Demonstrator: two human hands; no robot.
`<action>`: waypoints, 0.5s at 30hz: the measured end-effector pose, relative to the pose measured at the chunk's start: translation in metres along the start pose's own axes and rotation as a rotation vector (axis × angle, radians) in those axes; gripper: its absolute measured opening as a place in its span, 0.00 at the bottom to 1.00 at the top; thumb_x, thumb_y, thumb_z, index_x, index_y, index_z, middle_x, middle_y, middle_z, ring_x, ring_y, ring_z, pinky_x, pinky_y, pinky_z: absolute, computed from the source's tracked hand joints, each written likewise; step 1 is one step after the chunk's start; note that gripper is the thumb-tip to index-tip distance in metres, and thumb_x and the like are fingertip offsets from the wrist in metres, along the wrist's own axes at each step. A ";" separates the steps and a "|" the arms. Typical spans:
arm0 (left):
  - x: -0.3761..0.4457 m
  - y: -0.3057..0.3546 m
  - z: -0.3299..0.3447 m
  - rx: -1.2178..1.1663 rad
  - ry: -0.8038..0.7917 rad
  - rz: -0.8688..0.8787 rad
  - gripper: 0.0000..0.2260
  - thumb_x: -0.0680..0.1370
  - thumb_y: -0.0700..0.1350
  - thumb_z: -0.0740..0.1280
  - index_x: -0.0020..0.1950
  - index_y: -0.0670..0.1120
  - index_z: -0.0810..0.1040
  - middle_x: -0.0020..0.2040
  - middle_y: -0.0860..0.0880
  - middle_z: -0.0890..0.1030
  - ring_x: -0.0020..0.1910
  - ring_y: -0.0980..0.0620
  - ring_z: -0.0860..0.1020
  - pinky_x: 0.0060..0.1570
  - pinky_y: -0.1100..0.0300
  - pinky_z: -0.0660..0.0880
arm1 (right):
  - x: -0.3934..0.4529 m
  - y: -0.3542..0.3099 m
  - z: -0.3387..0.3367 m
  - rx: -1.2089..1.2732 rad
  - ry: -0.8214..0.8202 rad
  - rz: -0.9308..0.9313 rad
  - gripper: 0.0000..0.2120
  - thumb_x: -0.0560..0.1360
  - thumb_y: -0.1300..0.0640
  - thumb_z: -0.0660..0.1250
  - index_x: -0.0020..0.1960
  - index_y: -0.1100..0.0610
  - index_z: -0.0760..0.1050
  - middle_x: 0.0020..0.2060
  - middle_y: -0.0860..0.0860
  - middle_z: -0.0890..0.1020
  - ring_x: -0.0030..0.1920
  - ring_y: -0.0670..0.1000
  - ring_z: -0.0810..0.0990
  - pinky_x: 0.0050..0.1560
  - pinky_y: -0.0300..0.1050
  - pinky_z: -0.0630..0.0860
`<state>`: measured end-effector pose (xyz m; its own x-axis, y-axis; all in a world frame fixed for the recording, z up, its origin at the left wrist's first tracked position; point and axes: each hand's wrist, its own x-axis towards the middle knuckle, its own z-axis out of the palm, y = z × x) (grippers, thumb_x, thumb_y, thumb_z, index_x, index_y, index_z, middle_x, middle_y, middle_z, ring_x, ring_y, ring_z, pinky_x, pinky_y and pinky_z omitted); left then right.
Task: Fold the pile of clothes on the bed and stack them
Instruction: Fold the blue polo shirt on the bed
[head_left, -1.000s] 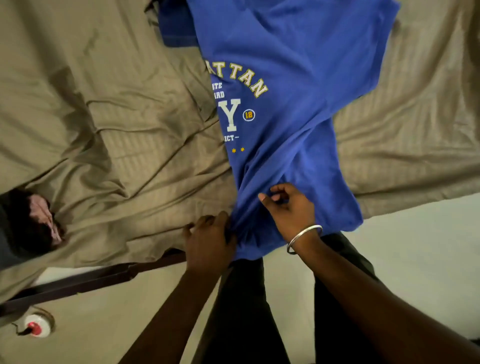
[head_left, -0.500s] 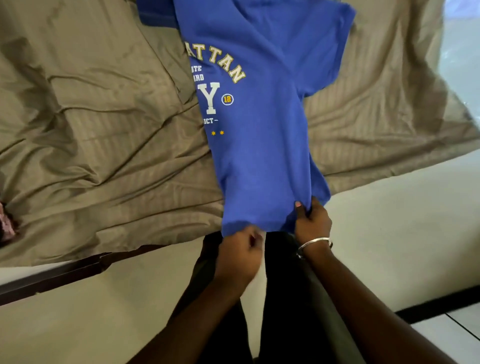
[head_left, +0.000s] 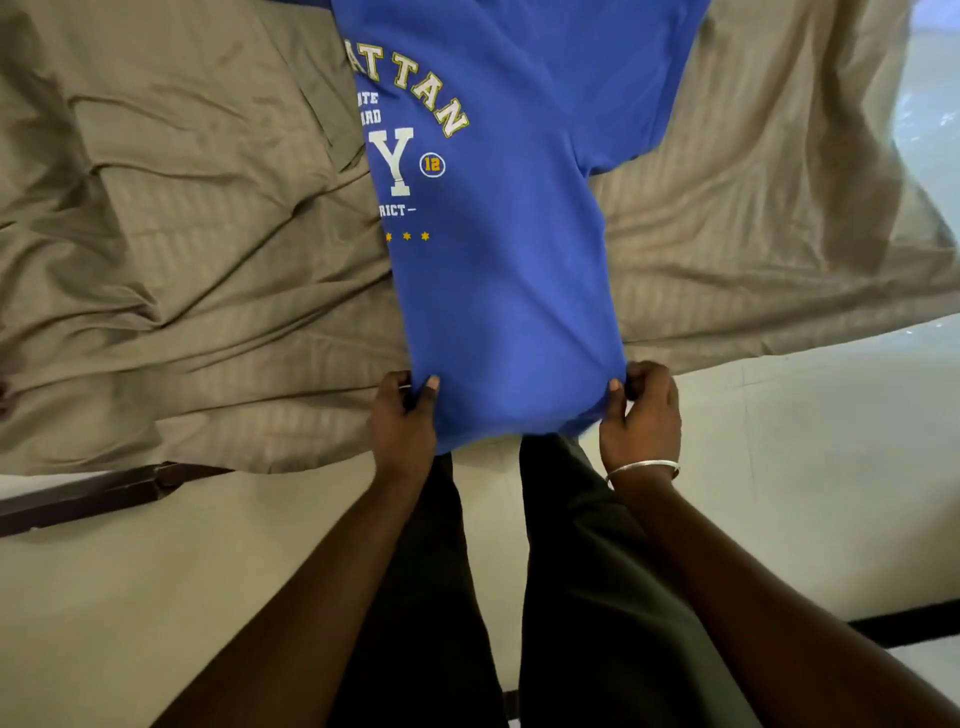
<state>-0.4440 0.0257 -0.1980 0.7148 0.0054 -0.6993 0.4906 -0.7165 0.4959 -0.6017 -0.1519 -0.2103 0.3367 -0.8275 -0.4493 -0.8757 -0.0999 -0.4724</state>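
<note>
Blue T-shirt (head_left: 498, 312), folded lengthwise, white-and-yellow lettering up, hem pinched.

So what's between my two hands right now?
The head view shows the hem of the blue T-shirt stretched between them; the left hand pinches one bottom corner, the right hand the other.

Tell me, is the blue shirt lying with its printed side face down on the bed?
No, the blue shirt lies print side up, its lettering and stars plainly showing.
</note>
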 end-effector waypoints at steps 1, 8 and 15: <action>-0.004 -0.005 -0.002 -0.049 -0.027 0.004 0.13 0.77 0.51 0.71 0.55 0.44 0.78 0.48 0.51 0.82 0.50 0.50 0.81 0.47 0.63 0.76 | 0.003 -0.003 0.001 0.023 -0.003 -0.021 0.13 0.78 0.53 0.67 0.57 0.60 0.72 0.51 0.56 0.75 0.48 0.52 0.73 0.50 0.46 0.71; -0.035 -0.006 -0.012 -0.043 -0.149 0.102 0.13 0.77 0.46 0.72 0.59 0.44 0.77 0.51 0.51 0.83 0.51 0.55 0.81 0.46 0.61 0.79 | 0.010 -0.012 -0.006 0.069 0.004 -0.079 0.16 0.78 0.48 0.63 0.49 0.62 0.75 0.46 0.58 0.73 0.43 0.58 0.73 0.48 0.54 0.74; -0.060 -0.035 -0.011 0.068 -0.290 -0.021 0.20 0.71 0.48 0.78 0.59 0.46 0.79 0.51 0.52 0.84 0.48 0.53 0.82 0.46 0.59 0.80 | -0.005 0.008 -0.028 0.208 -0.071 0.035 0.21 0.78 0.44 0.55 0.58 0.62 0.68 0.37 0.50 0.76 0.40 0.60 0.77 0.36 0.45 0.60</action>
<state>-0.4991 0.0584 -0.1678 0.5282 -0.1721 -0.8315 0.4621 -0.7633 0.4515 -0.6201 -0.1636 -0.1905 0.3374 -0.7869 -0.5167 -0.7995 0.0502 -0.5986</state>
